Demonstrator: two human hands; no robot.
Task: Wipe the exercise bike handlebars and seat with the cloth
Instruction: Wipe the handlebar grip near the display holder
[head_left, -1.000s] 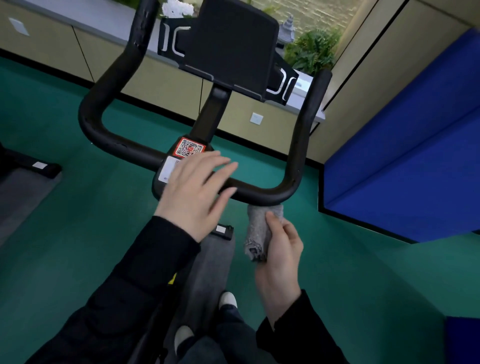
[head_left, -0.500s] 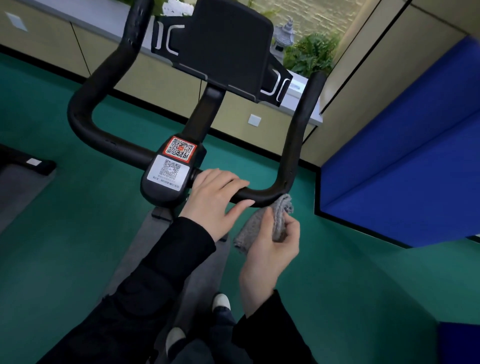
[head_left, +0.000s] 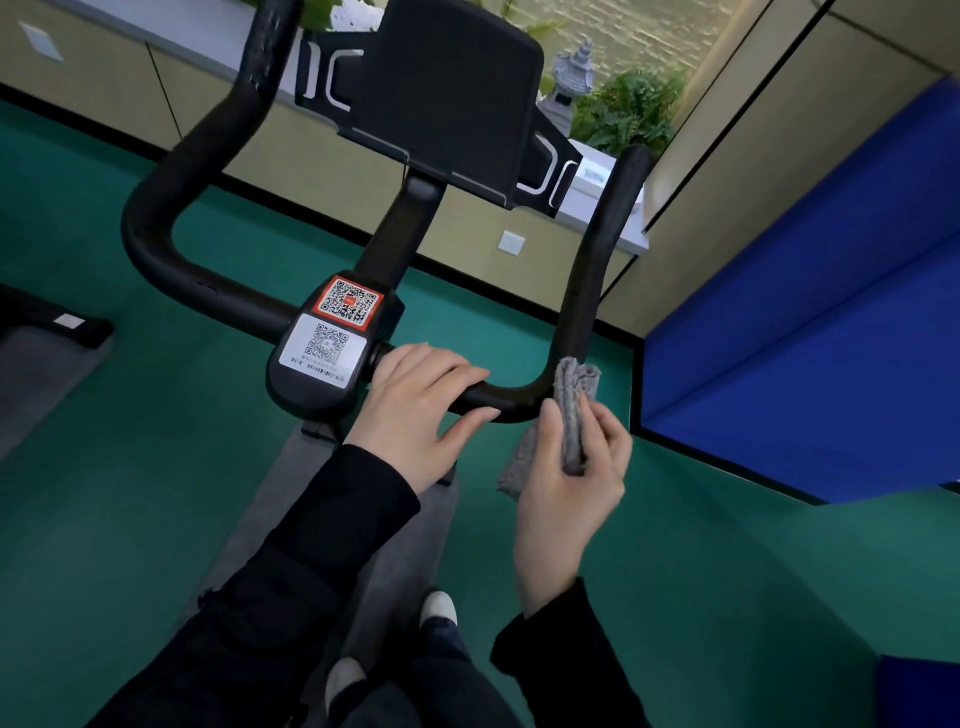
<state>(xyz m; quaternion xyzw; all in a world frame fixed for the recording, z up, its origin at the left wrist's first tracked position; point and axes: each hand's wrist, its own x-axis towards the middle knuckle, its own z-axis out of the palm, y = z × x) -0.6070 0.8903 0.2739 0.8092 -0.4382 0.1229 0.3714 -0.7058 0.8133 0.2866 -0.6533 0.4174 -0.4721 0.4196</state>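
Black exercise bike handlebars (head_left: 156, 249), seen from above, curve up at the left over a green floor (head_left: 104, 467). In the middle, a centre block (head_left: 306, 402) carries two QR stickers (head_left: 347, 302), with a black screen holder (head_left: 447, 88) above it. Just right of the block, the left hand (head_left: 415, 410) rests on the crossbar, its grip loose, fingers laid nearly straight over the bar. At the right bend, a folded grey cloth (head_left: 571, 400) touches the bar. The right hand (head_left: 571, 499) has its grip clamped on the cloth, thumb against fingers. A blue wall panel (head_left: 805, 312) stands at far right.
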